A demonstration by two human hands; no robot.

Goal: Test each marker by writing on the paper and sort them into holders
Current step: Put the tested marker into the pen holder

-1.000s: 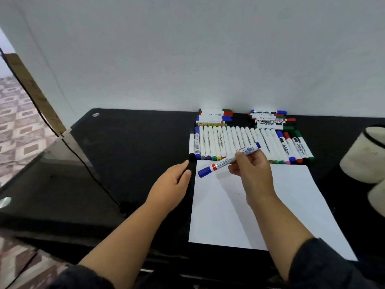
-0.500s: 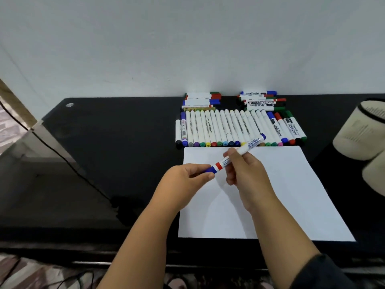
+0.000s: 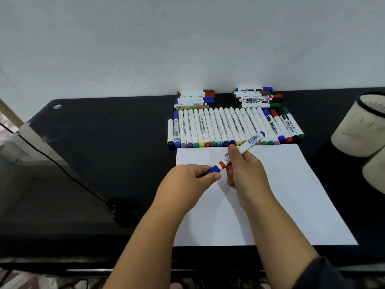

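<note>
The blue whiteboard marker looks light, stiff and smooth, so it is best gripped on the barrel while the cap is pulled. It hangs tilted above the paper, between both hands. The right hand has its fingers closed round the white barrel; the left hand pinches the blue cap end, fingertips tight together. Beyond the fingers lies the row of markers.

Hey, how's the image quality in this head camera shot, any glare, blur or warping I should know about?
Head view: even, soft light; a faint shadow under the hands on the white paper sheet. The glossy black tabletop shows a dull sheen at left. Wide-angle lens bows the table's far edge. Print on the blue-capped white marker is slightly soft.
</note>
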